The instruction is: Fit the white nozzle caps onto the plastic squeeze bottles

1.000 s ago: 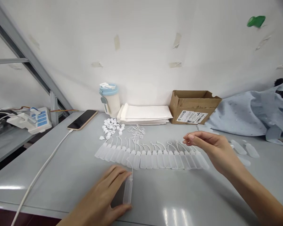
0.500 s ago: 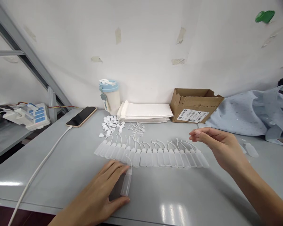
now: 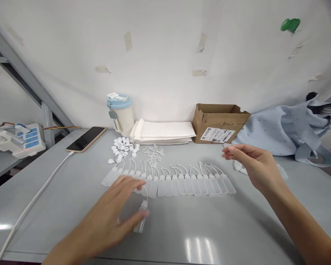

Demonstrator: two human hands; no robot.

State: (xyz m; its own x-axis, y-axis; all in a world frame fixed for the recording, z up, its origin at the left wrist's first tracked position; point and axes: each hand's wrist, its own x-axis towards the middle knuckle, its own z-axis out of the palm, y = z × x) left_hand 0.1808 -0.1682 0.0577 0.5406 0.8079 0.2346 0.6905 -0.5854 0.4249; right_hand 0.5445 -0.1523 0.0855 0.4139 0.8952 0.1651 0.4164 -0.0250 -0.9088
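My left hand (image 3: 110, 211) is over the near part of the table, slightly blurred, with thumb and fingers spread apart. Its thumb overlaps a small translucent plastic bottle (image 3: 139, 225) with a thin white strap at its neck; whether they touch I cannot tell. Behind it runs a row of similar bottles (image 3: 187, 186), lying side by side with straps pointing away from me; my left fingers hide part of its left end. To the right of the row, my right hand (image 3: 255, 163) is raised with thumb and fingertips pressed together. What they pinch, if anything, I cannot make out.
White caps (image 3: 124, 147) and loose white straps (image 3: 154, 151) lie behind the row. Farther back stand a lidded cup (image 3: 124, 117), a stack of white envelopes (image 3: 165, 130) and a cardboard box (image 3: 223, 123). A phone (image 3: 86, 139) on a cable lies left, a blue cloth bag (image 3: 273, 129) right.
My left hand has lifted, its fingers moving up and over the row's left end, its thumb now across the bottle. My right hand keeps its pinch. The whole view has shifted slightly.
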